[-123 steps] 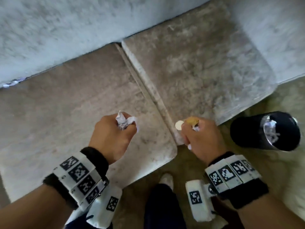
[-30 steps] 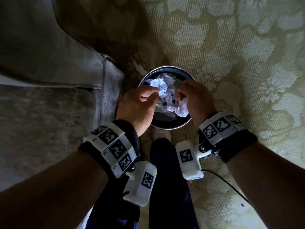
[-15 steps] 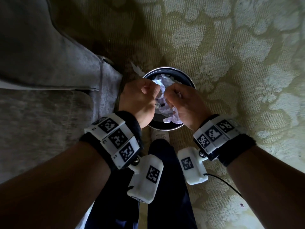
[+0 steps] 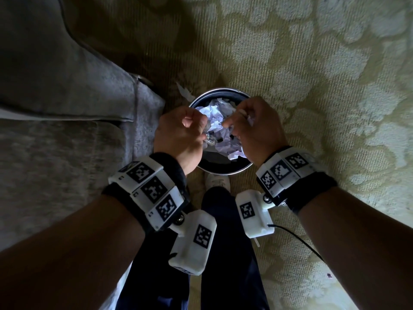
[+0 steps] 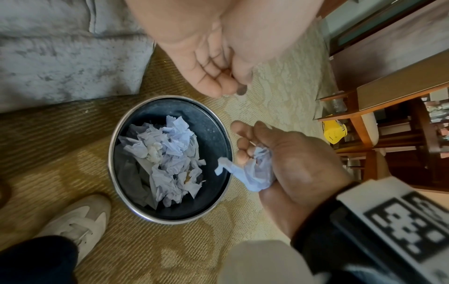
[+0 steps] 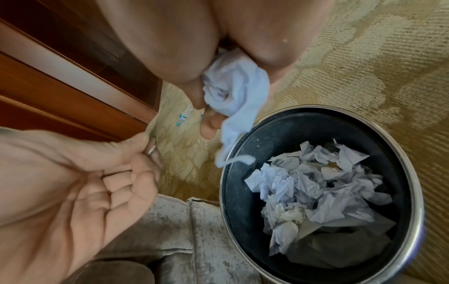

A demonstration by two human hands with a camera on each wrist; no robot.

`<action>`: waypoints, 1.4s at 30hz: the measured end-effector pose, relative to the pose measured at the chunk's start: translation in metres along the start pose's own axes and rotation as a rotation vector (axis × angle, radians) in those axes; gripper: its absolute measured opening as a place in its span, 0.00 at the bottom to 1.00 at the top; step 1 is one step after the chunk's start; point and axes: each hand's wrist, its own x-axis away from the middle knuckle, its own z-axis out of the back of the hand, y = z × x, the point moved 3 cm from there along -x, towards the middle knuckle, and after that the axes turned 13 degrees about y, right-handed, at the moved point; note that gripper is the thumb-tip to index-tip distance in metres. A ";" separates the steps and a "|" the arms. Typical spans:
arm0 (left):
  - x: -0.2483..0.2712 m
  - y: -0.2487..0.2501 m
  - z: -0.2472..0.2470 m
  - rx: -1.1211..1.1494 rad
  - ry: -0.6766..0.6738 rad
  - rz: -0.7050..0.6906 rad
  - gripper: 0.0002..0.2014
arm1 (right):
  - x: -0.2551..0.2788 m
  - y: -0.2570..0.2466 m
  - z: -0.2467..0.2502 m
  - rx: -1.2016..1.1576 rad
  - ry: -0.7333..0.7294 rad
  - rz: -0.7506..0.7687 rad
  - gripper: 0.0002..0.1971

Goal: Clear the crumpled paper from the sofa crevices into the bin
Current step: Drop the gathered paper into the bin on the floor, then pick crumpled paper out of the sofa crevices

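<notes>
A round black bin (image 4: 221, 89) with a metal rim stands on the carpet beside the grey sofa (image 4: 55, 86), and crumpled white paper (image 4: 219, 121) lies inside it. Both hands hover over its opening. My right hand (image 4: 252, 126) grips a wad of crumpled paper (image 6: 233, 92), and a loose strip of it hangs over the bin's rim (image 6: 413, 182). From the left wrist view the same wad (image 5: 255, 169) shows in the right hand (image 5: 286, 151). My left hand (image 4: 185, 128) is curled into a fist over the bin's left side. Its palm (image 6: 85, 182) shows no paper.
A small paper scrap (image 4: 184, 92) lies on the patterned carpet just beyond the bin. My pale shoe (image 4: 218, 180) stands against the bin's near side. Wooden furniture (image 5: 388, 96) and a yellow object (image 5: 335, 132) are off to the right.
Both hands moved from the sofa seam to over the bin. The left hand's paper has left it and the hand has curled into a fist. The right hand still holds its wad.
</notes>
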 end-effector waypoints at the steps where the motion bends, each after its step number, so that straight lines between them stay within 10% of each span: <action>1: 0.000 -0.001 0.001 0.015 0.003 0.005 0.11 | 0.000 0.000 -0.001 0.000 0.008 -0.016 0.08; 23: 0.061 -0.006 0.034 -0.110 -0.270 -0.236 0.09 | 0.096 0.010 0.055 -0.049 0.379 -0.276 0.10; 35: 0.263 -0.021 -0.018 -0.408 -0.772 -0.507 0.09 | 0.319 0.100 0.201 0.045 0.695 -0.602 0.10; 42: 0.360 -0.073 -0.028 -0.414 -0.835 -0.586 0.11 | 0.407 0.167 0.215 -0.113 0.817 -0.642 0.09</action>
